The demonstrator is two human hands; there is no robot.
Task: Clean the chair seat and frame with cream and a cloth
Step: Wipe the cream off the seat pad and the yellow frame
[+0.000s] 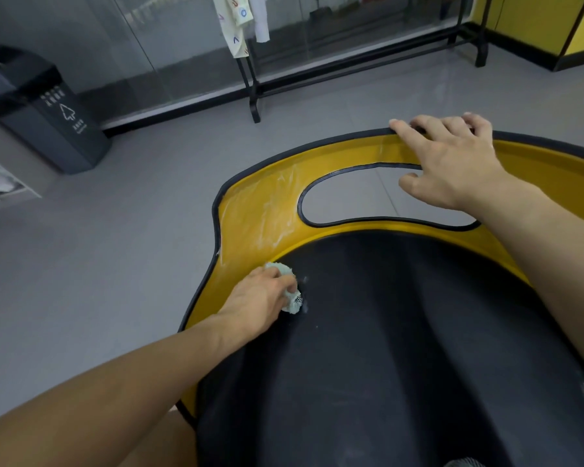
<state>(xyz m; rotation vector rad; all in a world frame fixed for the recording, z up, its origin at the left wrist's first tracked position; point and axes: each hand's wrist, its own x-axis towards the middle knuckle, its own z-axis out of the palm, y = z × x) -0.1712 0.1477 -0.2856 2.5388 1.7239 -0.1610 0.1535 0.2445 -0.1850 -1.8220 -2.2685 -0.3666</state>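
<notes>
The dark waste bin (pixel 48 123) on the floor carries white print on its front. A short row of characters sits above an outlined, upward-pointing symbol (pixel 67 112), with two small lines below, all too blurred to read. The pale hanging garment (pixel 234 28) bears printed marks, among them a blue ring like an "O" and a dark "V" shape, but no legible words.

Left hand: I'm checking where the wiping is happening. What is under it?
A bunched pale green cloth, gripped by the left hand and pressed on the black seat beside the yellow frame. The hand covers most of the cloth, so any cream beneath it cannot be seen.
</notes>
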